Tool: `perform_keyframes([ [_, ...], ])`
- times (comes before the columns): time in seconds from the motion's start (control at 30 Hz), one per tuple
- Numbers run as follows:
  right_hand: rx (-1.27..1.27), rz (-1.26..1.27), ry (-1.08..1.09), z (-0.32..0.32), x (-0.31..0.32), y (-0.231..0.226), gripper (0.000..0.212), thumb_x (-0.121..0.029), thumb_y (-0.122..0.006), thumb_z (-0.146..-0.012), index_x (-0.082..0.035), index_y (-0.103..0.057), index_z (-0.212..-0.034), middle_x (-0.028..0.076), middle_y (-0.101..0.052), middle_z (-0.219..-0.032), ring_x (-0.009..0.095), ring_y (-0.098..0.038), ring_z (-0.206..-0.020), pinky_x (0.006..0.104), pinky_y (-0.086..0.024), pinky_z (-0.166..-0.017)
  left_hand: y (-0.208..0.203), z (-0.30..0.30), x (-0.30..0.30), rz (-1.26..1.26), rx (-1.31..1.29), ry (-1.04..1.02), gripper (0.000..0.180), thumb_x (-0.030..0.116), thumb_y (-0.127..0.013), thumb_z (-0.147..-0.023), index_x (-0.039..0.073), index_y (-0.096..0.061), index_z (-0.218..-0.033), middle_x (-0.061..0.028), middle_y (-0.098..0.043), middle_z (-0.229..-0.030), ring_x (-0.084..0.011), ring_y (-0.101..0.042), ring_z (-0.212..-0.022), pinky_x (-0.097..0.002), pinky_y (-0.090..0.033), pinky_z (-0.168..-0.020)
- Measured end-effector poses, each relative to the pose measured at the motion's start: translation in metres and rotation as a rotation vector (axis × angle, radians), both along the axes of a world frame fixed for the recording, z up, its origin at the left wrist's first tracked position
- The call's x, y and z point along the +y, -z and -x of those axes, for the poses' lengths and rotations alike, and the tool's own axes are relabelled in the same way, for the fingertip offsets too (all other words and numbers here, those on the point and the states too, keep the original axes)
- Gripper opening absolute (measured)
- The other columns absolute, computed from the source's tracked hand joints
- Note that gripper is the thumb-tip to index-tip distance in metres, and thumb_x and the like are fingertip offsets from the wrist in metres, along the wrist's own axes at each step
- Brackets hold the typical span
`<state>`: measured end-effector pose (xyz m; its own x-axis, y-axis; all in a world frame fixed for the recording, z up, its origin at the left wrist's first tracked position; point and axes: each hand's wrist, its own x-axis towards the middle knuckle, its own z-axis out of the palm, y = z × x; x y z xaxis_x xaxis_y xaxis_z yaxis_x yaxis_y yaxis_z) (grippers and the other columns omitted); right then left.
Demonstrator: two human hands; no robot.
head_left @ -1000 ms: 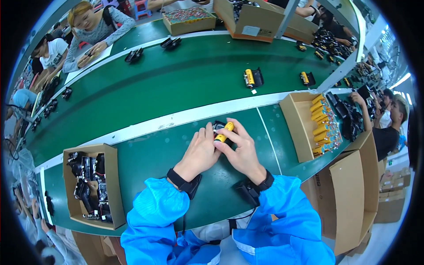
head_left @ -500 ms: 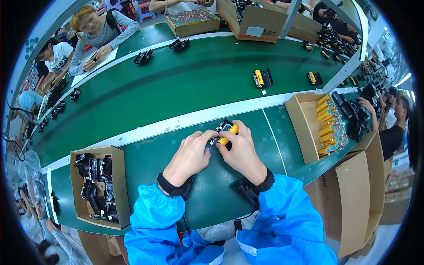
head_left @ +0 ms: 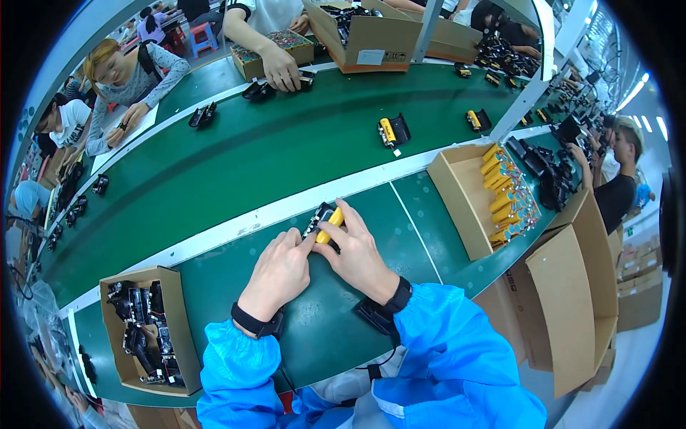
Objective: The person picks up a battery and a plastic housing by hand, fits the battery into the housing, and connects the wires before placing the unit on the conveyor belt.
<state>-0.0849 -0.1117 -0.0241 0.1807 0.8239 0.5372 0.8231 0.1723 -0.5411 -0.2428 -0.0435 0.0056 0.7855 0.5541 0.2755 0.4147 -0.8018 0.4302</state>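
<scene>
Green belt [head_left: 236, 164] runs across upper & mid frame; green bench [head_left: 329, 336] fills lower ctr. Cell box [head_left: 454, 207], w/ yellow cells in it, sits mid-right; parts box [head_left: 187, 343], w/ blk parts, lower left. Both hands meet approx. ctr frame: L hand [head_left: 275, 272] has fingers tog. at blk case [head_left: 321, 213], can't tell if gripping; R hand [head_left: 361, 257] has thumb & fingers clamped on yellow cell [head_left: 330, 227], right beside case.
</scene>
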Motion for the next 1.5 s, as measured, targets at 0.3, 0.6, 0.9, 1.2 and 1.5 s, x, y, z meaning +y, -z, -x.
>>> perform_keyframes([
  [0.3, 0.045, 0.081, -0.066, 0.01, 0.004, -0.013, 0.061, -0.01, -0.08, -0.071, 0.005, -0.051, -0.123, 0.029, -0.046, -0.132, 0.045, -0.052, -0.116, 0.0434, -0.05, -0.09, -0.008, 0.005, 0.012, 0.137, -0.072, -0.024, 0.033, 0.002, -0.056, -0.081, -0.002, -0.062, -0.114, -0.0182, -0.058, -0.083, -0.0322, -0.059, -0.076, -0.0421, -0.047, -0.067],
  [0.6, 0.085, 0.168, -0.067, 0.004, 0.005, -0.013, 0.072, -0.005, -0.078, -0.07, 0.007, -0.041, -0.131, 0.027, -0.046, -0.135, 0.043, -0.052, -0.118, 0.0416, -0.049, -0.093, 0.001, -0.018, 0.025, 0.549, 0.034, -0.222, 0.035, 0.024, -0.067, -0.083, -0.002, -0.067, -0.106, -0.0123, -0.058, -0.07, -0.021, -0.056, -0.061, -0.0336, -0.046, -0.059],
  [0.9, 0.052, 0.175, -0.026, 0.006, 0.007, -0.004, 0.072, -0.005, -0.078, -0.07, 0.01, -0.042, -0.131, 0.029, -0.044, -0.135, 0.044, -0.048, -0.122, 0.0431, -0.044, -0.099, 0.001, -0.033, 0.04, 0.658, 0.081, -0.3, 0.038, 0.029, -0.074, -0.076, -0.003, -0.068, -0.095, -0.0065, -0.059, -0.064, -0.0161, -0.057, -0.06, -0.0292, -0.046, -0.058],
  [1.2, 0.013, 0.186, -0.053, 0.005, 0.008, -0.004, 0.067, -0.006, -0.078, -0.069, 0.015, -0.046, -0.125, 0.028, -0.045, -0.132, 0.042, -0.044, -0.123, 0.0429, -0.043, -0.1, 0.0, -0.042, 0.052, 0.662, 0.19, -0.325, 0.029, 0.022, -0.078, -0.065, 0.001, -0.06, -0.076, -0.0062, -0.059, -0.066, -0.015, -0.056, -0.062, -0.031, -0.045, -0.055],
  [1.5, -0.004, 0.092, -0.084, -0.01, -0.002, -0.006, 0.053, -0.008, -0.074, -0.073, 0.01, -0.053, -0.119, 0.026, -0.048, -0.129, 0.04, -0.047, -0.121, 0.045, -0.043, -0.1, 0.002, -0.049, 0.056, 0.516, 0.256, -0.207, 0.035, 0.026, -0.079, -0.065, 0.0, -0.061, -0.082, -0.0081, -0.059, -0.068, -0.0175, -0.053, -0.06, -0.0337, -0.043, -0.054],
])
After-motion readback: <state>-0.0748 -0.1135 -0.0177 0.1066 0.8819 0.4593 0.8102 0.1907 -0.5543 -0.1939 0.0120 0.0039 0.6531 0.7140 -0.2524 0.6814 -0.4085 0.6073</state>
